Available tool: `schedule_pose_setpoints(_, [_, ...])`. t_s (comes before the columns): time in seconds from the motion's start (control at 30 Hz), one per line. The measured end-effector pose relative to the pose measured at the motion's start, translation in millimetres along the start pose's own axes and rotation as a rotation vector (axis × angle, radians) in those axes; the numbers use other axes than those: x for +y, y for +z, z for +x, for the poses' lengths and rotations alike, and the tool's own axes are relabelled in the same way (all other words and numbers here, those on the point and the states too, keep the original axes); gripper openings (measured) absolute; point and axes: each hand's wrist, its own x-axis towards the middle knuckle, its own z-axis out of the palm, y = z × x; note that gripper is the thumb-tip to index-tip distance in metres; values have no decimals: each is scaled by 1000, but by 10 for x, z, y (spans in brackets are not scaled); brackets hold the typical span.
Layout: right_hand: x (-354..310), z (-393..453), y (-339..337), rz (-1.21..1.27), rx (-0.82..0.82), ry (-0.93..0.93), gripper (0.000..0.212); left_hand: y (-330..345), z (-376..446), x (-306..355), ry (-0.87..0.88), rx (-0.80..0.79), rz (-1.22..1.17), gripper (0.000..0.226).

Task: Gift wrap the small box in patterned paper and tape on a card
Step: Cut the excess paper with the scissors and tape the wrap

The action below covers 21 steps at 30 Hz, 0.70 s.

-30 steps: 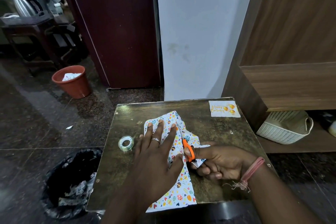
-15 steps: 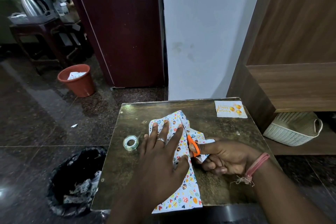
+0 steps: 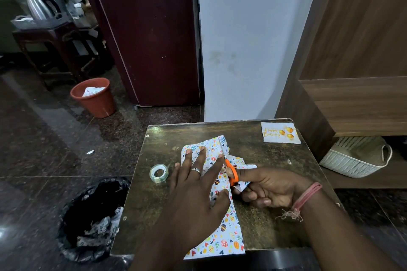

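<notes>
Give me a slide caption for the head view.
Left hand flattens patterned paper; right hand cuts with orange scissors.

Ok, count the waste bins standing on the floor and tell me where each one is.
2. An orange bin stands by the dark red door, paper inside. A black-lined bin sits against the table's left side. Others may lie out of view.
</notes>
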Motion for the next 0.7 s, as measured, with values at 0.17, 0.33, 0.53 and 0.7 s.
schedule_pose_setpoints(0.17, [-31,31,-26,26,21,-14,46,15,8,-6,2,13,2,75])
schedule_pose_setpoints(0.33, [-25,48,-57,10,34,-33,36,0,5,3,0,1,11,77])
schedule_pose_setpoints(0.53, [-88,58,-20,-18,113,-40,20,-4,9,13,-5,-2,-9,78])
schedule_pose_setpoints(0.7, [-89,58,-4,-11,136,-34,17,-16,3,12,-7,-8,-19,78])
